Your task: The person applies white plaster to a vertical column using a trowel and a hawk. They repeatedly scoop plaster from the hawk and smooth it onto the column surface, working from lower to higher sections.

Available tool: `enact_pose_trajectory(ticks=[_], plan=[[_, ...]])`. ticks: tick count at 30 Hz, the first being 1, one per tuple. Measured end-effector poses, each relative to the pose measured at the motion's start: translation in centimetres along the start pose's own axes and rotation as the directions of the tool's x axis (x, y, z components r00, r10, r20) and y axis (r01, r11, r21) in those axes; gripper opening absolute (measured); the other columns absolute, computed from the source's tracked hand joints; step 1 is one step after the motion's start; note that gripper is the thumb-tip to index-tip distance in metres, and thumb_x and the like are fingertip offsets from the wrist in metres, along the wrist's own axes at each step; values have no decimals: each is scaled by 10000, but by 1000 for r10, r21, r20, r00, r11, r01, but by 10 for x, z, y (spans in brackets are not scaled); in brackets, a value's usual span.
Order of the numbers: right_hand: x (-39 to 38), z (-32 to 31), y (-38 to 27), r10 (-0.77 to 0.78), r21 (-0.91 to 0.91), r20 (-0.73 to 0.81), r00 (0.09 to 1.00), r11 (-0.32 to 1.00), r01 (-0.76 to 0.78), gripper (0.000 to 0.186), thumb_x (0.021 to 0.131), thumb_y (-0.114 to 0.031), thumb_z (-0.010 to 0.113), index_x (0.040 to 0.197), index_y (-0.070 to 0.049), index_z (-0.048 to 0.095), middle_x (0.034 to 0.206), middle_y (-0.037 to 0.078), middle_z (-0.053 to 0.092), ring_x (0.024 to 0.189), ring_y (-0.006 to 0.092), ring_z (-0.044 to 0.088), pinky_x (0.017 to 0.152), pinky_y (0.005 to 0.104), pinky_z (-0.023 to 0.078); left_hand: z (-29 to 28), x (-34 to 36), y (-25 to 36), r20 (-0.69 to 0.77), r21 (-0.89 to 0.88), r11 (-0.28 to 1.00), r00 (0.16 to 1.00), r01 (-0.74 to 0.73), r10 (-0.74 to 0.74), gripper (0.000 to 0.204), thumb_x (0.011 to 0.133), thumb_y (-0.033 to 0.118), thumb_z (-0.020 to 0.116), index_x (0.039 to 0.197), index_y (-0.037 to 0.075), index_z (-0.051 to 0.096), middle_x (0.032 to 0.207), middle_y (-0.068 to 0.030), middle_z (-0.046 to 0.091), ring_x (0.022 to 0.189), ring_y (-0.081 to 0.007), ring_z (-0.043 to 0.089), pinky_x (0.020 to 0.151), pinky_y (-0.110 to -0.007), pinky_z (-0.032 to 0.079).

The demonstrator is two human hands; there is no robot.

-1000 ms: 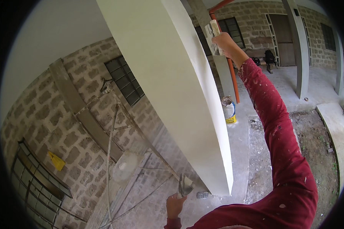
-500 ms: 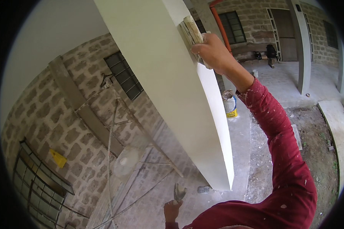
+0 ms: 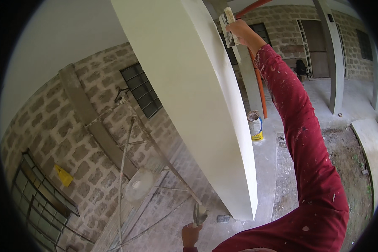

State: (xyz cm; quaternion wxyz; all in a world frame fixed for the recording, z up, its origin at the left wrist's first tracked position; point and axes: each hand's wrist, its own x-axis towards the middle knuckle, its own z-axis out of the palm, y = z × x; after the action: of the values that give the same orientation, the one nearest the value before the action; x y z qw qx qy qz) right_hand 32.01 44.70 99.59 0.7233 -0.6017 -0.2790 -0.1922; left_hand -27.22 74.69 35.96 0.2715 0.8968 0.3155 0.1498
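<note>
Up high beside the white column (image 3: 189, 92), my right hand (image 3: 242, 32) is closed round the pale handle of a finishing trowel (image 3: 229, 38). Its flat blade, smeared with white, stands a little off the column's right face. Low down, my left hand (image 3: 191, 234) grips a small putty knife (image 3: 200, 214) by its lower end, the broad blade pointing up. Pale material shows on that blade. My right arm, in a red sleeve spotted with white, is stretched far up.
Metal scaffold frames (image 3: 155, 145) stand left of the column before a stone-block wall (image 3: 50, 126). A paint-stained bucket (image 3: 255, 126) sits on the floor to the right. Near the column's foot lies a grey block (image 3: 223, 219). Farther off are grey posts (image 3: 332, 63) and a dark bag (image 3: 300, 67).
My right hand with the trowel has risen and come away from the column's right face, where the blade lay before. My left hand has shifted slightly lower, still gripping the putty knife.
</note>
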Motion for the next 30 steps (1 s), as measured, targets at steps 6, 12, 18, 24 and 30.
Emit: enact_pose_trajectory(ticks=[6,12,18,24,30], plan=[[5,18,-25,-15,-78,46,999,997,19,410,878,-139,778,1157,149,690,1089,163,662,924,281,656,809,497,541,58,-35,-86,-32,55,990,991,-131,133,240,1074,360,681,1045,188,846,918,-145,776,783,-386,710,729,-520,533],[-103,42,-95,-176,46,141,974,984,171,367,913,-181,761,1131,108,701,1055,142,657,861,231,639,782,424,522,61,-37,-97,-38,196,948,964,-253,265,253,1052,382,702,1000,190,859,877,-137,763,786,-366,716,729,-517,546],[-205,7,-110,-277,-95,134,952,952,290,307,946,-169,694,1022,124,640,822,119,592,685,215,555,575,420,423,16,-7,-32,8,169,972,987,-161,162,491,905,526,830,914,38,773,844,-234,738,841,-493,712,744,-585,555],[-95,-14,39,58,41,-87,995,998,-54,404,911,-119,750,1164,187,675,933,157,661,757,255,640,652,483,529,27,-4,-17,46,195,946,966,-259,255,548,925,592,791,895,46,761,875,-272,733,877,-505,714,762,-593,560],[-87,-9,78,189,6,21,982,982,-189,390,897,-91,731,1185,162,663,1017,188,660,872,274,640,716,492,520,51,-29,-50,88,140,976,984,-167,156,595,909,644,794,930,49,783,883,-285,730,901,-503,717,787,-599,560]])
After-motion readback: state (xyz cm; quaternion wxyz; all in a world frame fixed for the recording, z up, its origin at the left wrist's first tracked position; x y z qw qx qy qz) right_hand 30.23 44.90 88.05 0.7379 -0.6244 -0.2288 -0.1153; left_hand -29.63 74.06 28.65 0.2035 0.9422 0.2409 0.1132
